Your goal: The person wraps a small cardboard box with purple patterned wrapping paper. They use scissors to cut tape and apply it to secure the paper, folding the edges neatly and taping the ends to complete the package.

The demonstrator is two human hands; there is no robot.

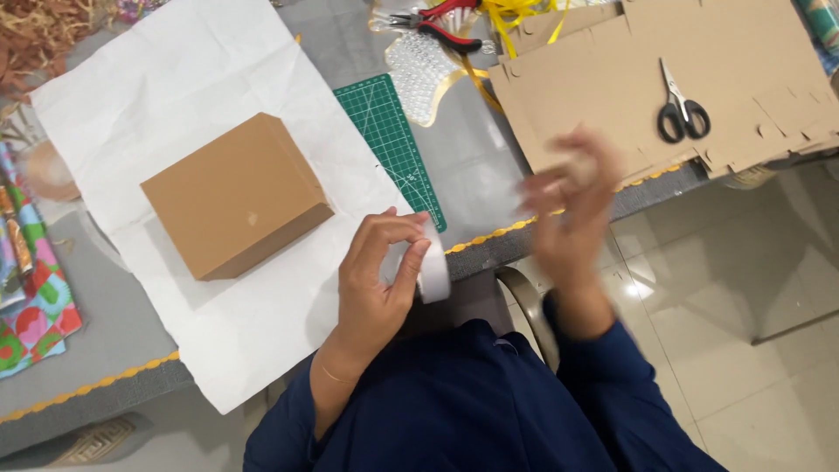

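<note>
Item: white tape roll (pixel 434 273), lower centre of frame, pinched by our left hand (pixel 377 278) at its rim. We judge it light, stiff, best held edgewise. Our right hand (pixel 572 205), centre right, blurred: grip unclear. Brown box (pixel 236 197) on white paper (pixel 175 87), left.

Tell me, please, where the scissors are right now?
In the head view, the scissors lie at upper right on the flat cardboard, beyond the blurred right hand.
</note>
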